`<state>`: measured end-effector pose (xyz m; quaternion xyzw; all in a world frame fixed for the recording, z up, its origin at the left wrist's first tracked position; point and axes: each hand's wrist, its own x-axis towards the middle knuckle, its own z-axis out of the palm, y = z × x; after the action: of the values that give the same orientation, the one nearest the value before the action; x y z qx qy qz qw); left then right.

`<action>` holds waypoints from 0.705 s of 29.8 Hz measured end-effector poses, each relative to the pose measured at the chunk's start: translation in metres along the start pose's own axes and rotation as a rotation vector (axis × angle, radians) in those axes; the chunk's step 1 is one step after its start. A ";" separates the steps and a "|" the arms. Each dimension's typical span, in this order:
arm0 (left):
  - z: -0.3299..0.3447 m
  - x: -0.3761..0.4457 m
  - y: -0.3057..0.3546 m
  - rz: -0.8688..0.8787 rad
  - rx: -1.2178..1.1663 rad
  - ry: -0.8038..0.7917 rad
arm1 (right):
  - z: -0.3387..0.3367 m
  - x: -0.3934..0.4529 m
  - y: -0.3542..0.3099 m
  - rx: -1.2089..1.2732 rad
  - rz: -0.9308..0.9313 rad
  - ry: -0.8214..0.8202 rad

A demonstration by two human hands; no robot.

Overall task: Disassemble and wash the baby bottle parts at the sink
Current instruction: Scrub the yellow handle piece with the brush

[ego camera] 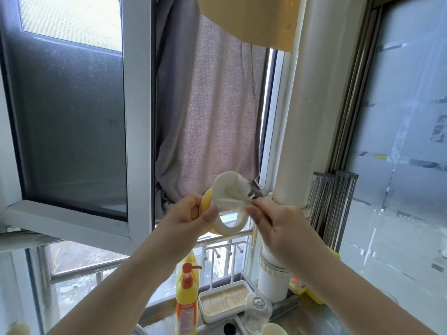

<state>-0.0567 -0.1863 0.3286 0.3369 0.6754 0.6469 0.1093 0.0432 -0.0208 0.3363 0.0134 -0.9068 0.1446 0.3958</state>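
Observation:
Both hands are raised in front of the window. My left hand (193, 211) grips a yellow and white bottle collar ring (229, 228) by its left side. My right hand (278, 221) holds a white-bristled brush (232, 189), its bristles pushed into and above the ring. The brush handle is hidden inside my fingers. A clear bottle body (257, 310) stands upside down by the sink's edge below, and a white cup-like part (273, 330) sits beside it.
A yellow pump bottle of dish soap (186, 293) stands on the sill beside a white drying rack with a tray (225, 303). A grey towel (205, 112) hangs in the window. A white pipe (304, 117) runs down at right, with a yellow container (312, 293) behind it.

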 end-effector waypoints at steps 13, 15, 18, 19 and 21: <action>-0.017 0.002 0.000 -0.055 -0.145 0.116 | -0.024 -0.019 0.024 -0.249 -0.009 -0.253; -0.016 0.002 0.004 -0.040 -0.160 0.118 | -0.028 -0.016 0.029 -0.204 0.045 -0.209; -0.015 0.001 0.010 0.006 -0.188 0.096 | -0.031 -0.006 0.023 -0.118 0.074 -0.160; -0.016 0.001 0.012 0.011 -0.208 0.094 | -0.032 -0.004 0.021 -0.067 0.093 -0.143; -0.016 0.002 0.011 0.008 -0.212 0.088 | -0.038 0.000 0.015 0.040 0.132 -0.080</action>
<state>-0.0641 -0.1992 0.3417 0.2974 0.6059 0.7293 0.1120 0.0684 0.0039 0.3565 -0.0326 -0.9178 0.1879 0.3484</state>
